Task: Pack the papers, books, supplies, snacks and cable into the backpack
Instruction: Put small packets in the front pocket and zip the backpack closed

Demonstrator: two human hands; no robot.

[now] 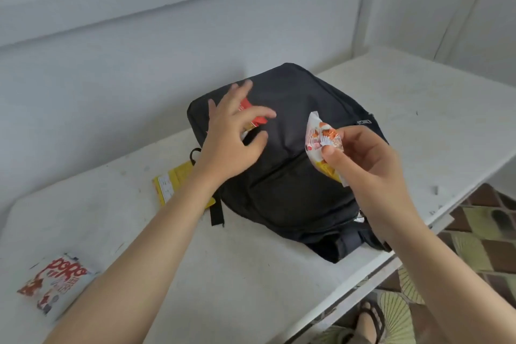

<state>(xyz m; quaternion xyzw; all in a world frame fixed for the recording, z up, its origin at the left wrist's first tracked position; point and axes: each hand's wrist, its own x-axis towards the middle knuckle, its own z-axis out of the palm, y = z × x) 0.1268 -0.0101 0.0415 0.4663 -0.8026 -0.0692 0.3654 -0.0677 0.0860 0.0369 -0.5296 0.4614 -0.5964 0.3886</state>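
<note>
Backpack (293, 170) is lying flat under both my hands on the white table (418, 120). My right hand (371, 165) is pinching a snack packet (321, 139); my left hand (231, 134), fingers spread, is half hiding a red wrapper (250, 110) I may not be gripping.

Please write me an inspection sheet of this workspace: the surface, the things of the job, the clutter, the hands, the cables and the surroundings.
Surface: worn white table, scuffed and marked.
Job's things: black fabric backpack lies flat on the table; red and white snack packet lies near the table's front left edge; yellow flat packet lies beside the backpack, partly under the left forearm.
Clutter: nothing seen.
Hands: left hand spread over a red wrapper on the backpack; right hand pinches a small white and orange snack wrapper.
Cables: nothing seen.
Surroundings: pale wall behind; patterned tiled floor and a sandalled foot below right.
</note>
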